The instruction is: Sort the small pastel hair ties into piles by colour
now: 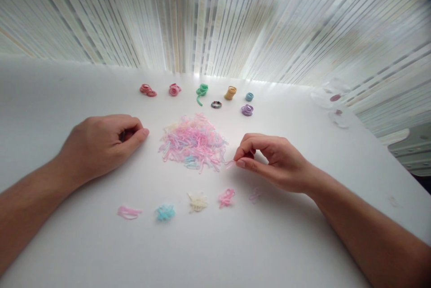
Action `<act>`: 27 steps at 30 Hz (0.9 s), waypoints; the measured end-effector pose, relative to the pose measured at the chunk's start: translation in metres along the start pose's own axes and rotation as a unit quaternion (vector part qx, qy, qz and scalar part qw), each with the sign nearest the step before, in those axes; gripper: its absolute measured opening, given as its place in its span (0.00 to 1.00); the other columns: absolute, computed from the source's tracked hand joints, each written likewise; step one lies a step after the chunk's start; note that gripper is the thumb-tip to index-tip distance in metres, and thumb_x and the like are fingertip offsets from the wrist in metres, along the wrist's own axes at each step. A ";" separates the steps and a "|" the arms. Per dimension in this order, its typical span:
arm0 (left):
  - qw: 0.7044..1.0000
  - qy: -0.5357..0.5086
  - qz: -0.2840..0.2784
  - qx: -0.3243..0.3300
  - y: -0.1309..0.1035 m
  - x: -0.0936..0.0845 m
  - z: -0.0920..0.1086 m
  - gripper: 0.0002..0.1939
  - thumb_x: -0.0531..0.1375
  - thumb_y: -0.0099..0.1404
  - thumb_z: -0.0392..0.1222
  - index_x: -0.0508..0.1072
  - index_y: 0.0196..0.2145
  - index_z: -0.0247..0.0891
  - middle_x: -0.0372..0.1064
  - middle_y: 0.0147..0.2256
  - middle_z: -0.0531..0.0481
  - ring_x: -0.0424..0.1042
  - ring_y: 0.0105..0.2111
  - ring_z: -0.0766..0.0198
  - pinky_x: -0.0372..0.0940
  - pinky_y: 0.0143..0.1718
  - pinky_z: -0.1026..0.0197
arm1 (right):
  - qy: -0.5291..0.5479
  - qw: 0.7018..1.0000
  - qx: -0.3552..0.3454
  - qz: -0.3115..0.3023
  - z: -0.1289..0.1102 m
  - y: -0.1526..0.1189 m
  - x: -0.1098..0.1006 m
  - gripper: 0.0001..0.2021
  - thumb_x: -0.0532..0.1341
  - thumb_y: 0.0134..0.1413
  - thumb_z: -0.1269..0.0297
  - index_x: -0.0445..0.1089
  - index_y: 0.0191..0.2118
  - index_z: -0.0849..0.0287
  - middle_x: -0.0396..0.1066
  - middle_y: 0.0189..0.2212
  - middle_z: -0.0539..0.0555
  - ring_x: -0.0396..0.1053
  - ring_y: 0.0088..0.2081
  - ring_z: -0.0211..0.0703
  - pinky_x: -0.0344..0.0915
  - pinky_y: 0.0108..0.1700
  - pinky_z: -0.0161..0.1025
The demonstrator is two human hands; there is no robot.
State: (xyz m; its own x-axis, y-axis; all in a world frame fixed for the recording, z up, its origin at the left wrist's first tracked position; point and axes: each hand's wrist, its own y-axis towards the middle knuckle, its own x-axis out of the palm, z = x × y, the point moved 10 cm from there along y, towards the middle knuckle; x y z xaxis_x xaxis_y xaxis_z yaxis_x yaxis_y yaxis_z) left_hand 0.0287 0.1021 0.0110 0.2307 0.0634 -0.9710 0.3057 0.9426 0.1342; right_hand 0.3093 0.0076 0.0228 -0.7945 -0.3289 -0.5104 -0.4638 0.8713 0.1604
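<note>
- Nearest, along the lower part of the frame, spaced out on the white table (215,256), lie flat pink loops (128,212) at lower left, then a turquoise bunch (165,212), a cream bunch (197,202), a rosier pink bunch (226,197) and a few lilac strands (255,195).
- Just beyond those strands, right of centre, the right hand (269,160) pinches a thin pink band (229,164) between thumb and forefinger, close beside the heap (193,142) of mixed pastel bands.
- Left of centre, the left hand (103,144) rests with fingers curled in and thumb pressed to the forefinger; nothing shows sticking out of it.
- That heap fills the middle of the frame. It looks far bigger than the five nearer groups together, so I judge only a small share lies apart by colour and most is mixed; the lilac seems barely begun.
- Farther up sit a red coil (147,90), a pink coil (174,90), a green coil (202,90), a yellow coil (230,93) and a blue coil (249,97), with a dark-flecked ring (216,104) and a purple coil (247,110) just below.
- Toward the upper right, some clear pieces (335,98) with reddish spots are too faint to name surely.
- Across the top hangs a striped curtain (182,14).
</note>
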 end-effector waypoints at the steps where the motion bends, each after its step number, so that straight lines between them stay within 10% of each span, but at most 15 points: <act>1: 1.000 0.000 0.002 0.002 0.000 0.000 0.000 0.21 0.51 0.65 0.60 0.72 0.29 0.43 0.71 0.28 0.53 0.66 0.28 0.61 0.54 0.32 0.59 | 0.002 1.000 0.002 -0.003 0.000 0.000 0.001 0.05 0.65 0.67 0.67 0.76 0.38 0.59 0.74 0.34 0.53 0.67 0.33 0.37 0.65 0.37 0.37; 19: 1.000 0.001 0.007 0.005 -0.001 -0.002 0.003 0.20 0.51 0.65 0.59 0.72 0.28 0.43 0.71 0.27 0.53 0.67 0.28 0.62 0.55 0.32 0.59 | 0.030 0.998 0.048 -0.029 0.004 -0.001 0.005 0.09 0.65 0.69 0.62 0.75 0.36 0.59 0.73 0.33 0.52 0.64 0.31 0.37 0.61 0.33 0.37; 27: 1.000 0.006 0.004 0.006 -0.001 -0.002 0.004 0.20 0.52 0.66 0.59 0.72 0.29 0.42 0.71 0.28 0.52 0.66 0.28 0.61 0.54 0.32 0.59 | 0.006 0.990 -0.023 -0.140 -0.023 -0.005 0.027 0.05 0.63 0.69 0.68 0.75 0.38 0.60 0.74 0.32 0.53 0.67 0.32 0.37 0.65 0.35 0.35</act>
State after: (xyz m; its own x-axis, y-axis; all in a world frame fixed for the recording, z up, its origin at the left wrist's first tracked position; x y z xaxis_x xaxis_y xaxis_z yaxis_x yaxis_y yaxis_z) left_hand 0.0315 0.0997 0.0134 0.2217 0.0746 -0.9723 0.3158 0.9379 0.1439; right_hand 0.2807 -0.0141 0.0280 -0.6364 -0.5605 -0.5299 -0.6838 0.7279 0.0514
